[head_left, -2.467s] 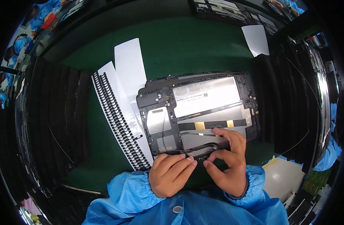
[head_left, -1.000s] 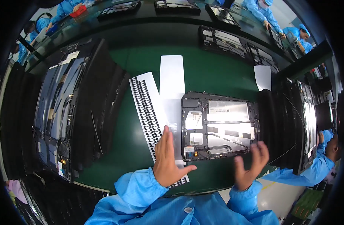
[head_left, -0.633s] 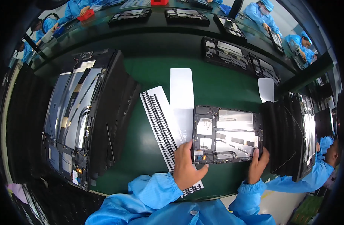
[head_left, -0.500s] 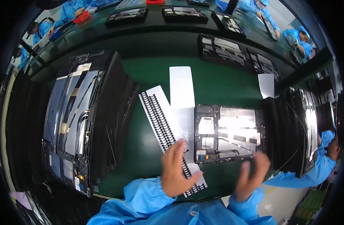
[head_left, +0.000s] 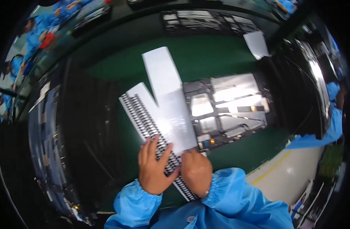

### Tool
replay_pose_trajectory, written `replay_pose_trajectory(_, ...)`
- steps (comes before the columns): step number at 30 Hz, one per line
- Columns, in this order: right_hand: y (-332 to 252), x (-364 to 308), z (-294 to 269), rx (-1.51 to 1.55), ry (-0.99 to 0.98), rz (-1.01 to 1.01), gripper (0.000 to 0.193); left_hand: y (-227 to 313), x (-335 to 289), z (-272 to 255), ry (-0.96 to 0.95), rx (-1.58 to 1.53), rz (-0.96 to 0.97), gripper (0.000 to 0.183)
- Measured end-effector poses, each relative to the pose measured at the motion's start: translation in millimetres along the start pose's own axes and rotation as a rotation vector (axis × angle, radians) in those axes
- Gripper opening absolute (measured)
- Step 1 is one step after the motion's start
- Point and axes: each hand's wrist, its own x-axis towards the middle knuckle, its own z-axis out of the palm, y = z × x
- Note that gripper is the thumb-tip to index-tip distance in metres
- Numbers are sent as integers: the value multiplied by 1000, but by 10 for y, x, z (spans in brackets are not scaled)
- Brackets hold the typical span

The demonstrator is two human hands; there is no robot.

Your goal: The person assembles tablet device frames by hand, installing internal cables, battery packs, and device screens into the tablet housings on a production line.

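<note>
My left hand (head_left: 155,167) lies with its fingers apart on a white sheet carrying rows of small black stickers (head_left: 139,113), which runs slantwise across the bench. Beside it, my right hand (head_left: 196,170) is closed, its fingertips bent down at the sheet's right edge. Whatever those fingers pinch is hidden. Partly beneath the sticker sheet is a blank white paper strip (head_left: 162,72). Just right of the strip, a black device frame (head_left: 205,84) with silver metal plates lies flat, touched by neither hand.
Tall stacks of similar device frames stand at left (head_left: 51,133) and right (head_left: 303,87). More frames (head_left: 196,21) lie along the far side of the green bench (head_left: 123,63). A white paper (head_left: 256,44) leans near the right stack. Other people in blue work at the edges.
My right hand has moved left from the device frame to the sticker sheet and closed. My left hand has settled flat on the sheet. The whole view has shifted and tilted.
</note>
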Motion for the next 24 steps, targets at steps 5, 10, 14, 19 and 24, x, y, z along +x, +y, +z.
replay_pose_trajectory(5, 1, 26, -25, 149, 30, -73, 18, -5, -19, 32, 27, 54, 10, 66)
replay_pose_trajectory(10, 199, -27, -688, 624, -1, -70, 18, 61, 134, -27, -101, 74, -12, 65)
replay_pose_trajectory(14, 1127, -43, -1421, 580, 79, 252, 7, 445, 178, -192, 78, 42, 28, 56)
replay_pose_trajectory(19, 1887, 108, -1530, 541, 46, 193, 8, 1276, 645, 143, 46, -94, 352, 34)
replay_pose_trajectory(24, 1980, 179, -1434, 559, -22, 192, 6, 1315, 777, 464, -92, -40, 326, 37)
